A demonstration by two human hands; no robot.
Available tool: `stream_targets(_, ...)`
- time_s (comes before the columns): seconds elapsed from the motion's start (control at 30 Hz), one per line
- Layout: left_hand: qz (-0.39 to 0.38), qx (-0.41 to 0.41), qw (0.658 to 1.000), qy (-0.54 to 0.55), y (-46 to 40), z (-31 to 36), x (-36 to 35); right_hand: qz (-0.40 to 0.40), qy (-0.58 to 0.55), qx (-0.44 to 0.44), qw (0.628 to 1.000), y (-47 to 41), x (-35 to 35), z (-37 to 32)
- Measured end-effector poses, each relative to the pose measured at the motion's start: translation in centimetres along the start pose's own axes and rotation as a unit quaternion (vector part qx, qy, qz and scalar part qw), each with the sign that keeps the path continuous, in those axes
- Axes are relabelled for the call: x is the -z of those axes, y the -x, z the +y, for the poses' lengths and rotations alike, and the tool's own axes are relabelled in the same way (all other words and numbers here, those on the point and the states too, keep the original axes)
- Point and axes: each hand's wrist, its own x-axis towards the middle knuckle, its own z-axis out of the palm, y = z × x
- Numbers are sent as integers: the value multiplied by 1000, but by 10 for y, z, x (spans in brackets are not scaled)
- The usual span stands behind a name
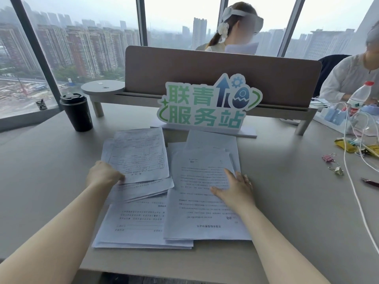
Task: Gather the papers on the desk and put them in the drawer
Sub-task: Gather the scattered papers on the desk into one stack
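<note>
Several white printed papers [143,220] lie spread and overlapping on the grey desk [287,201] in front of me. My left hand [103,174] grips the near edge of a form sheet [139,154] on the left pile, thumb tucked under it. Flat on the right pile of papers [201,173] rests my right hand [235,188], fingers spread and palm down. No drawer is in view.
A black lidded cup [76,112] stands at the back left. A green-and-white sign [207,103] stands behind the papers before a brown divider [205,66]. Binder clips [332,162], cables [352,160] and a water bottle [361,97] sit right. Two people sit beyond.
</note>
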Motion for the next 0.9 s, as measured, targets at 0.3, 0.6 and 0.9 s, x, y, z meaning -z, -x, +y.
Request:
stream_targets(0.3,22,-26,947,319,4,-29,33,-11,-18,19,1000,6,-2,-9)
stream_targets(0.6,-25,-54,916,398,58,-15,28,-32,-2,59,998,30,-21,-40)
stream_targets(0.9,-48,-123,981,139,95,-20,-20,-35,-277,-6,960,39,1,-63)
